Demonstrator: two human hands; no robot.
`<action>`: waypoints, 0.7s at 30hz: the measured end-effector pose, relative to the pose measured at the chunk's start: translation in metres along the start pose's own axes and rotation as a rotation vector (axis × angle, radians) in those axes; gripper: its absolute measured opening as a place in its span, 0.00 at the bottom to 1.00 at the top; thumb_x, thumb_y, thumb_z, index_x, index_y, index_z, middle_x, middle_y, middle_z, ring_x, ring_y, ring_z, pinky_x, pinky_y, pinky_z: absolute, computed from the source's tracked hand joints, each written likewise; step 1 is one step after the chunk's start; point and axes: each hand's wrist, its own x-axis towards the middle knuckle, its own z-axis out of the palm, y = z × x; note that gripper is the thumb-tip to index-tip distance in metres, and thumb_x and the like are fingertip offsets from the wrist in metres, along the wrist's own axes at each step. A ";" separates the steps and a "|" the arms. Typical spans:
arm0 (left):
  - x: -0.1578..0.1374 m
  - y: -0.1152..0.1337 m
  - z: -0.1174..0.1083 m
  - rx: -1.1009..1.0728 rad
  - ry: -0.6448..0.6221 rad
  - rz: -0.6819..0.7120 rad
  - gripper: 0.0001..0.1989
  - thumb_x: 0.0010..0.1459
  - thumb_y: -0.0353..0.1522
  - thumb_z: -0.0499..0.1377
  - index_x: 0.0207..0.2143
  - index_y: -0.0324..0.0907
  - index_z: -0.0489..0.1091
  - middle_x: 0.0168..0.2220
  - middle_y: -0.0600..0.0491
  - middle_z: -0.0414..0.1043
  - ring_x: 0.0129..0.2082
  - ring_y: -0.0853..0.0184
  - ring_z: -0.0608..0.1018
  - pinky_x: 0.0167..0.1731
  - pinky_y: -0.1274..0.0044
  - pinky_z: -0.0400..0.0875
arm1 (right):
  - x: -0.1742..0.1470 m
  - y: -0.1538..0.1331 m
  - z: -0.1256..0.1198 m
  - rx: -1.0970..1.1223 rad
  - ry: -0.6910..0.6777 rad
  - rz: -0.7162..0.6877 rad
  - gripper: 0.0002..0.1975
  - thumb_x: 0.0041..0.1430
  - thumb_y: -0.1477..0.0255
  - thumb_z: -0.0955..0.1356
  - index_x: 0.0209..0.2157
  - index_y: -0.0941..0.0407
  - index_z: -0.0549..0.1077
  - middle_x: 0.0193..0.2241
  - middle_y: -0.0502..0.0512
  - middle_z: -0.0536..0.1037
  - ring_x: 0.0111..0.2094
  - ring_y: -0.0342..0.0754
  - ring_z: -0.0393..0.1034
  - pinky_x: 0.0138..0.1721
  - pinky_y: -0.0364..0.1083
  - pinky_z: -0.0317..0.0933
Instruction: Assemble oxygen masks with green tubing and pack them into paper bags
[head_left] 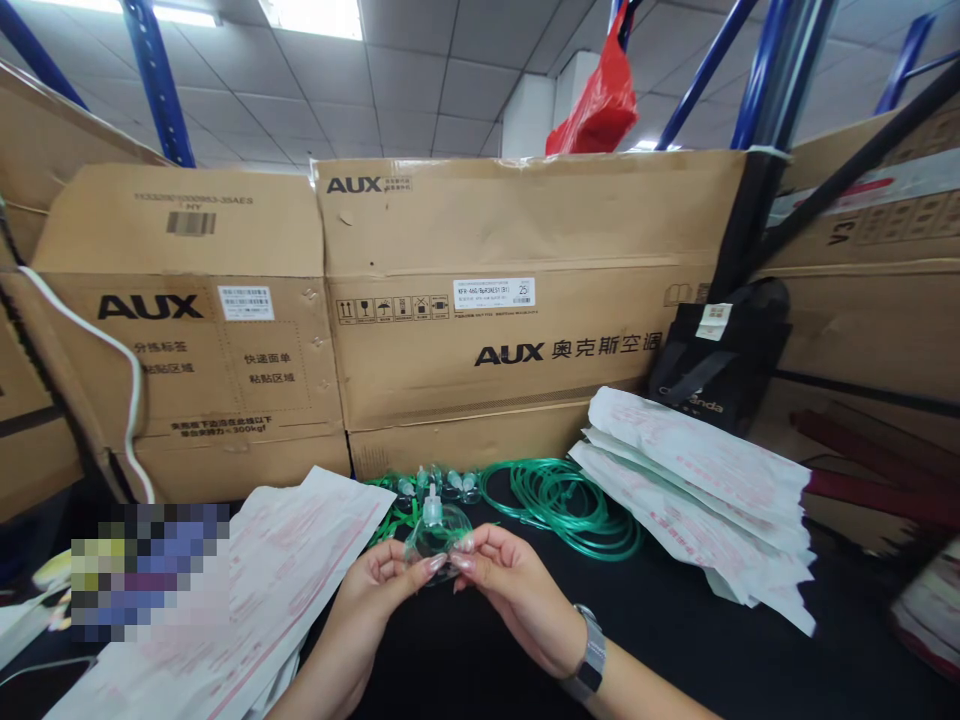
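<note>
Between my two hands is a clear plastic oxygen mask point(439, 525) with a pale connector pointing up. My left hand point(386, 580) pinches its lower left edge between thumb and fingers. At the lower right edge, my right hand point(506, 570) grips it the same way, the thumbs nearly meeting. Fingers cover the mask's near rim. Just behind it on the black table lie more clear masks point(457, 485) with pale connectors and green straps point(386, 525). Coiled green tubing point(570, 510) rests to the right of them.
White printed paper pouches point(247, 570) lie at the left, and another stack of pouches point(697, 500) sits at the right. Cardboard boxes point(517, 390) form a wall behind. A black bag point(720, 360) stands at the back right. A white cable point(112, 340) hangs at the left.
</note>
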 end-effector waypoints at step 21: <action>0.004 -0.010 0.003 -0.005 -0.033 -0.030 0.13 0.33 0.38 0.66 0.18 0.39 0.69 0.18 0.56 0.70 0.21 0.71 0.68 0.25 0.80 0.59 | 0.005 0.002 -0.007 -0.186 0.087 -0.102 0.12 0.37 0.70 0.74 0.22 0.59 0.69 0.18 0.47 0.72 0.20 0.39 0.64 0.23 0.40 0.59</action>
